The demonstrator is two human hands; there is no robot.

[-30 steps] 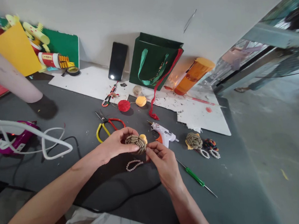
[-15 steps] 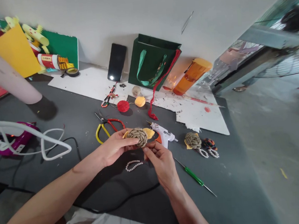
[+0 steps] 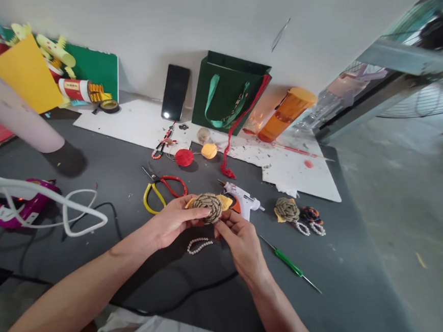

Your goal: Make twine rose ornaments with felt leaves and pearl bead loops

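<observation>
My left hand grips a grey-brown yarn flower with yellow leaves, its thumb lying across the petals. At the flower's lower right edge, my right hand has thumb and fingers pinched together; whether they hold the rim or something small beneath it is hidden. Just below both hands lies a loop of pearl beads on the table. Behind the hands are red-and-yellow-handled scissors, opened a little, and a white glue gun. A green-handled crochet hook rests to the right of my right hand.
Two finished-looking flowers with pearl loops lie at right. Red and yellow yarn balls, a phone, a green paper bag and an orange bottle stand towards the wall. A white cable loops at left.
The view has shifted very slightly. Both hands still hold their places at the flower, which is tipped a little more upward, showing its petals more fully.
</observation>
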